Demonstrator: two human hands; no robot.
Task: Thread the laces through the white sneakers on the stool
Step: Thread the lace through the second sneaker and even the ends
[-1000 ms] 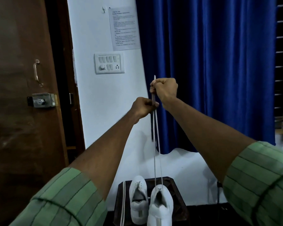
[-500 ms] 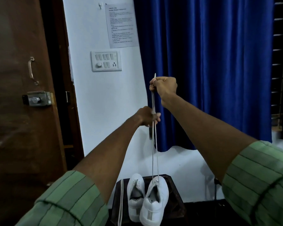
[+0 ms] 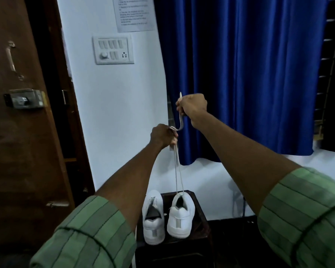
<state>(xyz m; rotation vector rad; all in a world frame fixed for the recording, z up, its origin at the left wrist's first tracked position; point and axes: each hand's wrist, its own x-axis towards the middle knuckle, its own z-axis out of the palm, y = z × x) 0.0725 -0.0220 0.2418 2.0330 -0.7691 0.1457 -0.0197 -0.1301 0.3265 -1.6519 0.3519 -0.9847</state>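
Blue pleated curtain (image 3: 240, 74) and white wall back our dark square stool (image 3: 198, 213), where two smooth white sneakers (image 3: 180, 217) stand heels toward us. Our left hand (image 3: 162, 135) and right hand (image 3: 193, 106) both grip the flat lace (image 3: 177, 171) rising from the right shoe; its eyelets are hidden.

Glossy blue cloth curtain (image 3: 240, 74), matt white sneakers (image 3: 181, 217), dark wooden door (image 3: 17, 151)

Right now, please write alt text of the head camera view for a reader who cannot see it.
Two raised hands hold a white lace whose two strands run down to the right sneaker on a dark stool; the right hand grips the ends, the left hand lower. The left sneaker stands beside it, before a blue curtain.
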